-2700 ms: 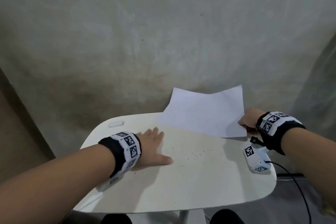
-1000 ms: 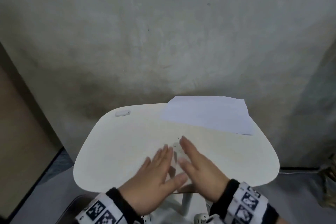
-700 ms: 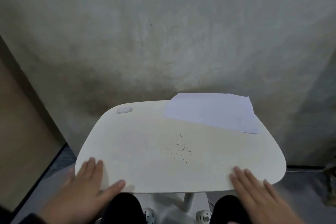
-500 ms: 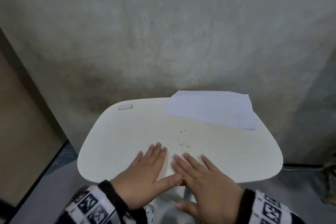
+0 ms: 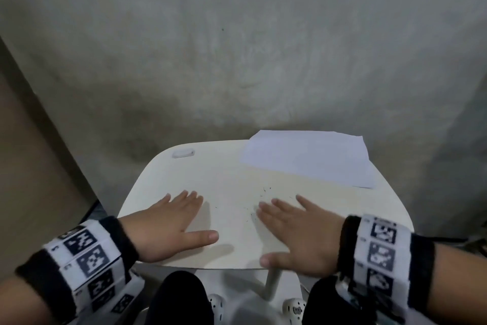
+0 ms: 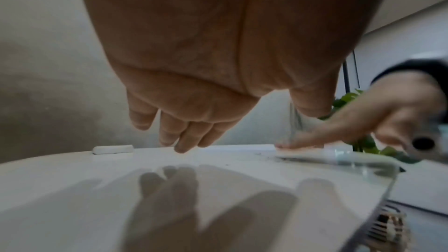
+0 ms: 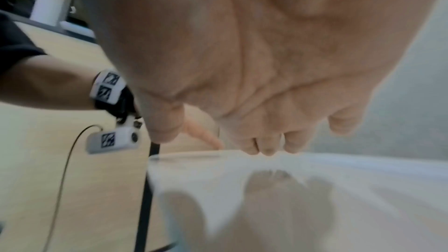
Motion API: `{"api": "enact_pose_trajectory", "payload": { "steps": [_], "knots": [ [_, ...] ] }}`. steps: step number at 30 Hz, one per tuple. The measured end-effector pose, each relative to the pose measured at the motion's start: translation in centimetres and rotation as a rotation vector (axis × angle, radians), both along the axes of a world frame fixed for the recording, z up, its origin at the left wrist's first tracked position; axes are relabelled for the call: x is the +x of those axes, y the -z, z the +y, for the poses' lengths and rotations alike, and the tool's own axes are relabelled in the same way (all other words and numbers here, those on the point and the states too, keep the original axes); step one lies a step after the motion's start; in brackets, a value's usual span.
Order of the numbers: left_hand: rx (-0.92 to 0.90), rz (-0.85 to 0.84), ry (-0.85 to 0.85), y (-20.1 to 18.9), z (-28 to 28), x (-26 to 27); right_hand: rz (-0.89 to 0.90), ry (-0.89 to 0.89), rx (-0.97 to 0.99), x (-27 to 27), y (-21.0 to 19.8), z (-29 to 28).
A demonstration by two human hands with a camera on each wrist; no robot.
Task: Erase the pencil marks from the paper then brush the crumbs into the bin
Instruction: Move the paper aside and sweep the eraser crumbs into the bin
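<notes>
Both hands (image 5: 168,227) (image 5: 297,232) apart — formerly together.

right wrist view blurred | crumbs (image 5: 264,194) too small to count | table (image 5: 168,182) near edge behind wrists

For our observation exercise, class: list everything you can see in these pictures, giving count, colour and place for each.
table: one, white, in front of a grey wall
paper: one sheet, white, far right of the table, overhanging the back edge
eraser: one, white, far left corner of the table
crumbs: scattered, dark, mid-table by the right fingertips
plant: one, green, beyond the table's right side
left hand: flat, open, over the near left of the table
right hand: flat, open, near right
</notes>
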State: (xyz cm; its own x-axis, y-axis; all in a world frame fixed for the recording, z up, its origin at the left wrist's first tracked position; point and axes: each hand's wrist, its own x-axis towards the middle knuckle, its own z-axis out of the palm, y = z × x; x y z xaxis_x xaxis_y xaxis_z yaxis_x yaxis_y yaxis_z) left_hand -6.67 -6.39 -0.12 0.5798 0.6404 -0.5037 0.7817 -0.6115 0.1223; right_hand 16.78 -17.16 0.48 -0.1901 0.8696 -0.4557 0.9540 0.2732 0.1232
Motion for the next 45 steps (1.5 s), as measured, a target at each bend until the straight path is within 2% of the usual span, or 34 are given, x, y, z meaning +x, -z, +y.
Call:
{"api": "enact_pose_trajectory", "payload": {
  "steps": [2, 4, 7, 9, 11, 13, 15, 17, 19, 21, 22, 24, 25, 27, 29, 31, 33, 35, 36, 38, 40, 41, 43, 45],
  "knots": [
    [0.045, 0.074, -0.015, -0.1, 1.3, -0.6, -0.030, 0.082, -0.005, 1.4, -2.2, 1.2],
    [0.093, 0.167, -0.055, 0.1, 2.4, -1.5, -0.108, 0.179, -0.021, 3.6, -2.8, 1.8],
    [0.100, 0.261, -0.038, 0.8, 2.6, -1.1, -0.188, 0.262, -0.056, 5.2, -1.4, 2.0],
    [0.070, 0.221, 0.061, 1.5, 1.5, 0.6, -0.139, 0.195, -0.082, 3.8, 0.0, 1.3],
    [0.024, 0.154, 0.227, 1.4, -0.3, 2.6, -0.057, 0.051, -0.168, 1.4, 0.2, 0.8],
    [0.004, 0.120, 0.337, 0.9, -1.4, 4.2, 0.094, 0.047, -0.213, 0.5, -1.1, 2.0],
    [0.049, 0.113, 0.310, 0.2, -0.7, 5.0, 0.139, 0.182, -0.157, 2.1, -2.0, 4.5],
    [0.115, 0.126, 0.200, -0.3, 1.2, 5.5, 0.002, 0.245, -0.070, 3.6, -1.6, 5.7],
    [0.144, 0.158, 0.095, -0.4, 2.9, 5.8, -0.085, 0.188, -0.075, 3.5, -0.2, 5.2],
    [0.141, 0.197, 0.045, 0.2, 3.7, 5.9, -0.031, 0.048, -0.203, 1.7, 0.0, 4.6],
    [0.124, 0.211, 0.052, 0.5, 3.5, 6.0, 0.028, 0.017, -0.256, 1.0, -0.5, 4.6],
    [0.059, 0.207, 0.141, 0.7, 2.4, 6.3, 0.123, 0.094, -0.227, 1.1, -1.6, 6.0],
    [0.023, 0.187, 0.203, 0.3, 1.7, 6.5, 0.113, 0.128, -0.168, 1.5, -1.9, 6.6],
    [-0.011, 0.117, 0.278, -0.8, 1.2, 7.0, -0.017, 0.160, -0.040, 1.9, -1.2, 7.0],
    [0.042, 0.044, 0.233, -1.7, 2.2, 7.4, -0.074, 0.109, -0.074, 1.2, 0.1, 6.6],
    [0.114, -0.001, 0.143, -2.0, 4.1, 7.6, 0.037, 0.001, -0.202, -0.2, -0.4, 6.1],
    [0.151, 0.024, 0.074, -1.3, 5.5, 7.5, 0.236, 0.028, -0.284, -0.7, -2.1, 6.2],
    [0.174, 0.083, 0.040, -0.1, 5.5, 7.4, 0.357, 0.135, -0.166, 0.1, -3.5, 6.7],
    [0.178, 0.117, 0.057, 0.6, 5.1, 7.4, 0.323, 0.174, -0.078, 0.7, -3.9, 6.9],
    [0.133, 0.155, 0.169, 1.1, 3.7, 7.4, 0.125, 0.208, 0.049, 2.0, -3.5, 7.3],
    [0.039, 0.150, 0.285, 0.4, 2.8, 7.5, -0.022, 0.223, -0.012, 2.6, -2.1, 7.0],
    [-0.002, 0.117, 0.312, 0.0, 3.0, 7.5, -0.037, 0.207, -0.095, 2.4, -1.3, 6.6],
    [0.040, 0.068, 0.279, -0.4, 3.7, 7.5, 0.058, 0.116, -0.214, 1.5, -0.5, 5.7],
    [0.133, 0.084, 0.237, -0.2, 4.3, 7.0, 0.291, 0.092, -0.207, 1.1, -1.3, 4.6]
  ]
}}
